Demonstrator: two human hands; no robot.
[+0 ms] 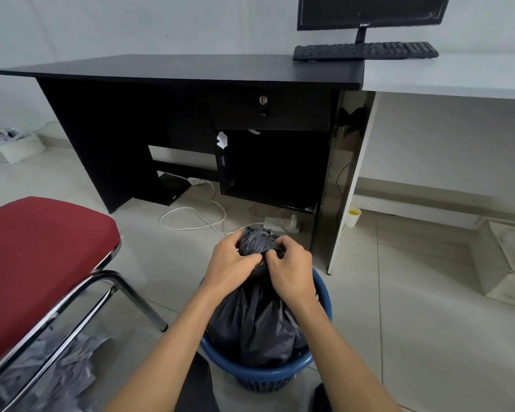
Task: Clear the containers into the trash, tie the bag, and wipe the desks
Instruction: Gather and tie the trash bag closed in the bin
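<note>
You are at the tying step. The black trash bag (256, 322) stands in the blue basket (268, 373) on the floor, in front of the black table's (191, 68) right-hand front corner. Its mouth is gathered into a bunched neck that rises above the basket rim.

Your left hand (232, 260) grips the left side of that neck, fingers (235, 237) curled round the crumpled plastic. Your right hand (292, 269) closes on the right side, its fingers pinching a fold where the two hands meet. Holding the hands this close together keeps the gathered plastic from springing open while you work a knot. Leaving the bag in the basket steadies the load, so neither hand has to carry weight. Whether a knot is already formed under your fingers I cannot tell.

The black table top looks bare. A keyboard (366, 51) lies across its far right corner and onto the white table (458, 75), with a monitor (372, 10) behind it. A cup (353, 217) with something yellow in it sits on the floor beside the white table's leg, so you may have one container left to clear before the bag is sealed for good. By this view, wiping comes after.
</note>
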